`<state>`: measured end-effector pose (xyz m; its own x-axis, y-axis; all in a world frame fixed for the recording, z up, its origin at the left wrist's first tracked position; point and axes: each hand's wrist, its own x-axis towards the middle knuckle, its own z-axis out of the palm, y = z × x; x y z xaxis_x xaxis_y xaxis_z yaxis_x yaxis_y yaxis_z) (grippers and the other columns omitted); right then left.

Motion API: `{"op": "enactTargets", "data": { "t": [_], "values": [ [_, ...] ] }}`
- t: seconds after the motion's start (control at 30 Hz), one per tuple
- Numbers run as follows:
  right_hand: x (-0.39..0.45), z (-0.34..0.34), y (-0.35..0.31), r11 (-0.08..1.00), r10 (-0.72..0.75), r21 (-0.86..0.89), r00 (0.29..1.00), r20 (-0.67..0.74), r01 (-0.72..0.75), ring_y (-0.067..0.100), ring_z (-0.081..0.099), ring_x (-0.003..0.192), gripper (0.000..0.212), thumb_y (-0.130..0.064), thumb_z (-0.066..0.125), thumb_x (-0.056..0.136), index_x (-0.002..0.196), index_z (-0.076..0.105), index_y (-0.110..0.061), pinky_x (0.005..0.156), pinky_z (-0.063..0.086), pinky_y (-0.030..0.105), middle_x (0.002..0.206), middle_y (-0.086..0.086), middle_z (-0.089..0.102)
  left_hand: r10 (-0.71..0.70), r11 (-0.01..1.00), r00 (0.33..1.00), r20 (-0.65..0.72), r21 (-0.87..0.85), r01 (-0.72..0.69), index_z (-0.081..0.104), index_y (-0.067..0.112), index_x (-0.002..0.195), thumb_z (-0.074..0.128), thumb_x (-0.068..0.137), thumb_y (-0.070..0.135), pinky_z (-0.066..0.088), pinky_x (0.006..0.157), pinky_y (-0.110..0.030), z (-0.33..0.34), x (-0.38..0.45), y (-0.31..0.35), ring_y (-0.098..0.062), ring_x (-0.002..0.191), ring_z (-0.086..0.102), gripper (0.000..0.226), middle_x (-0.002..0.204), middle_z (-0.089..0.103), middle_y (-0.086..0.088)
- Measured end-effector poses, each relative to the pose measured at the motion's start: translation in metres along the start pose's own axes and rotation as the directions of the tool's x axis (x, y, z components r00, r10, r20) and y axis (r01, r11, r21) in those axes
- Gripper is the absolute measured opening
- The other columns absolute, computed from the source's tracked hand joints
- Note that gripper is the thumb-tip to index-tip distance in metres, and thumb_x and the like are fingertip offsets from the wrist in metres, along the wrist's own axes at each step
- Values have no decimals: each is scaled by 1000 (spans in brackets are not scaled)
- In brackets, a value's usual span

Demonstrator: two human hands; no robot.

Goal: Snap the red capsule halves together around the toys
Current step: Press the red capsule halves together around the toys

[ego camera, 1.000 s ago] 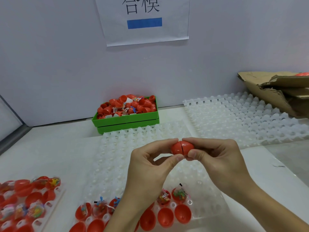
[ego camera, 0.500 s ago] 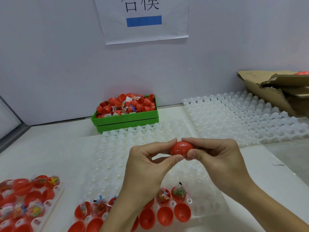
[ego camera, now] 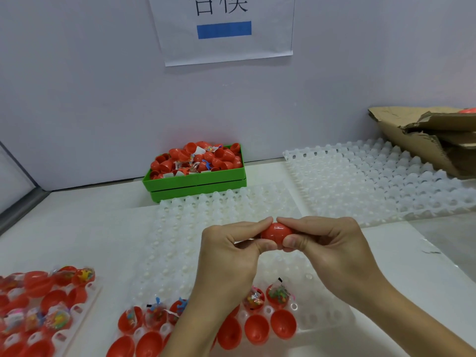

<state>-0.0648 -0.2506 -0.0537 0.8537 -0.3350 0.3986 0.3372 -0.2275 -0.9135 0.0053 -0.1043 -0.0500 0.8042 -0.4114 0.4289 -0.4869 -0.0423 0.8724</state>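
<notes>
I am pinching the red capsule (ego camera: 275,232) from both ends, left hand (ego camera: 231,256) and right hand (ego camera: 332,251), above the white tray (ego camera: 180,228); it is looking light, stiff, glossy and probably slippery, so each grip is staying on the domed ends

Left hand (ego camera: 226,251) and right hand (ego camera: 332,246) pinching a red capsule (ego camera: 275,232) between fingertips (seam not visible), above a white dimpled tray (ego camera: 195,228), green bin (ego camera: 195,180) behind

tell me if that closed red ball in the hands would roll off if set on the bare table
Probably yes: the capsule looks round, smooth and glossy, so it would likely roll and may feel slippery. A pocket in the white tray would likely hold it still.
</notes>
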Motion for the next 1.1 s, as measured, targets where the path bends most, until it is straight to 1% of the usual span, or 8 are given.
{"op": "enactTargets", "data": {
  "t": [0.3, 0.4, 0.53, 0.63, 0.8, 0.87, 1.0, 1.1],
  "values": [
    [-2, -2, 5, 994, -68, -85, 997, -21, 66, 12, 74, 69, 52, 20, 68, 77, 91, 78, -29, 70, 59, 20, 74, -3, 77, 63, 994, 995, -73, 89, -56, 73, 37, 85, 68, 80, -17, 56, 68, -15, 4, -4, -4, -2, 64, 72, 54, 69, 75, 11],
    [1, -6, 1, 1000, 4, -4, 999, 52, -4, 14, 76, 77, 45, 9, 73, 77, 89, 79, -35, 76, 59, 20, 80, -3, 78, 37, 996, 997, -65, 77, -32, 75, 35, 85, 68, 77, -18, 55, 68, -13, 1, -2, 0, -2, 65, 72, 55, 67, 74, 12],
    [6, -11, -6, 979, 70, 181, 990, 120, -91, 22, 76, 84, 26, -11, 69, 72, 92, 79, -25, 74, 59, 21, 90, 5, 78, 4, 1000, 999, -53, 22, -3, 78, 30, 82, 73, 70, -19, 53, 68, -9, -3, 1, 6, -1, 68, 72, 51, 69, 75, 14],
    [8, -14, -3, 951, 125, 264, 982, 140, -158, 26, 75, 88, 25, -16, 74, 68, 92, 81, -19, 75, 59, 24, 93, 12, 78, 9, 999, 999, -40, -49, -11, 80, 25, 84, 70, 68, -24, 56, 67, -16, -3, 1, 8, -9, 67, 73, 52, 75, 77, 2],
    [9, -17, 4, 741, 232, 499, 868, 440, -450, 32, 70, 102, 66, -38, 89, 64, 114, 70, 1, 87, 55, 32, 111, 23, 71, -1, 992, 1000, -10, -128, 0, 80, 38, 80, 78, 62, -16, 58, 77, -27, -3, 1, 12, -16, 93, 70, 56, 90, 75, 3],
    [8, -18, 4, 681, 210, 518, 817, 538, -517, 32, 68, 107, 69, -39, 86, 69, 119, 67, 3, 91, 54, 33, 113, 22, 69, -16, 990, 1000, 3, -138, 16, 80, 40, 80, 79, 63, -13, 57, 87, -35, -2, 1, 13, -13, 102, 68, 56, 95, 75, 6],
    [8, -17, 5, 653, 187, 570, 835, 517, -499, 40, 60, 120, 70, -33, 87, 69, 120, 64, 9, 97, 52, 34, 122, 31, 64, -56, 987, 996, 72, -145, 66, 78, 36, 93, 76, 73, -8, 53, 91, -23, -1, 0, 13, -3, 118, 60, 49, 113, 72, 20],
    [9, -14, 5, 683, 199, 580, 878, 436, -443, 34, 63, 119, 69, -31, 91, 64, 117, 67, 7, 94, 53, 29, 119, 28, 66, -74, 969, 985, 154, -222, 108, 77, 25, 105, 75, 79, 12, 52, 92, -18, -3, -1, 15, -6, 113, 65, 29, 110, 74, 12]
  ]
}}
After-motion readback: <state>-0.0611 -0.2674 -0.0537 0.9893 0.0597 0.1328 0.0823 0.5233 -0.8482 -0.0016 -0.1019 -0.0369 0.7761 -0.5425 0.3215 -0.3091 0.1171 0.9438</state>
